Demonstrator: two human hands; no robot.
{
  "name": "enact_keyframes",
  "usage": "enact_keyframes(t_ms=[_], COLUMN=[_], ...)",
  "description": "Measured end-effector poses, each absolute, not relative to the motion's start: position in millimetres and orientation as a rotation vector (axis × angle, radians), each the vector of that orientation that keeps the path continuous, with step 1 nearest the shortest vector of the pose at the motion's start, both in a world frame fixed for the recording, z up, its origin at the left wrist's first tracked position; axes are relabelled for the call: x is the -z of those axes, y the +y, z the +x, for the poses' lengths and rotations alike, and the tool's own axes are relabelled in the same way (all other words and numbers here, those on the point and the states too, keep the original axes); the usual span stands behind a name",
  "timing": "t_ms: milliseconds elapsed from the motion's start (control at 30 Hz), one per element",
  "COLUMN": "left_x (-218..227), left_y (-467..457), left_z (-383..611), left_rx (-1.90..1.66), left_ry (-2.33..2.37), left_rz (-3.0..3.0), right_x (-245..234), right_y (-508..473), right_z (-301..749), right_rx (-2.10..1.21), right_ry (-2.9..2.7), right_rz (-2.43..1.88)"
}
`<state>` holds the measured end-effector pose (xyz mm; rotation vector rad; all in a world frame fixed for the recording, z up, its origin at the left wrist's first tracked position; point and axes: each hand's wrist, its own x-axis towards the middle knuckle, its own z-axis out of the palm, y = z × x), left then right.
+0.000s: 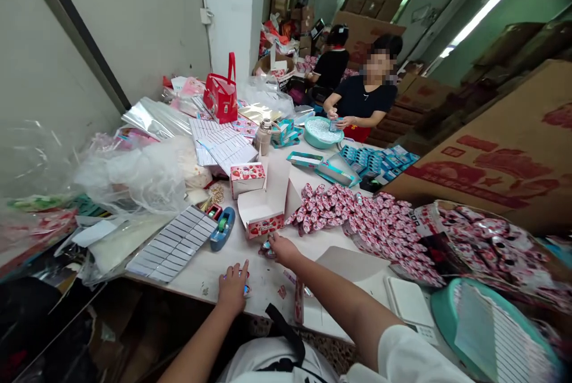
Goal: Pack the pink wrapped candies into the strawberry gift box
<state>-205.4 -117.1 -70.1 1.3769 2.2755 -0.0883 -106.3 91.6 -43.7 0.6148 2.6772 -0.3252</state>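
Note:
My left hand [232,287] lies low over the table near its front edge, fingers stretched and a little apart. A small shiny packet [247,289] shows beside and partly under it. Farther up, my right hand [281,249] has its fingers bent down on a small wrapped packet [267,250], mostly covered by the hand. Just behind that hand stands an open white carton with a strawberry print [266,226], its lid flaps raised. Behind the carton is a closed strawberry-print box [247,179]. Pink wrapped packets [330,207] are heaped to the right.
A blue tape dispenser [222,229] and label sheets [172,243] lie left. Near my right arm are an open white box [351,270], a white scale [407,302] and a teal basin [440,311]. A co-worker [369,100] handles a small box over another basin [322,140].

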Motion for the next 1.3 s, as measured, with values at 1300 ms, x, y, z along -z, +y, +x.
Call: enact_keyframes(t_ms=[1300], left_x=[61.5], left_y=[-107.9], left_z=[-222.0], left_rx=[0.093], left_ry=[2.133], left_rz=[1.508], right_x=[28.9], right_y=[54.6], right_z=[-67.7], right_rx=[0.723], right_ry=[2.669], right_rz=[0.822])
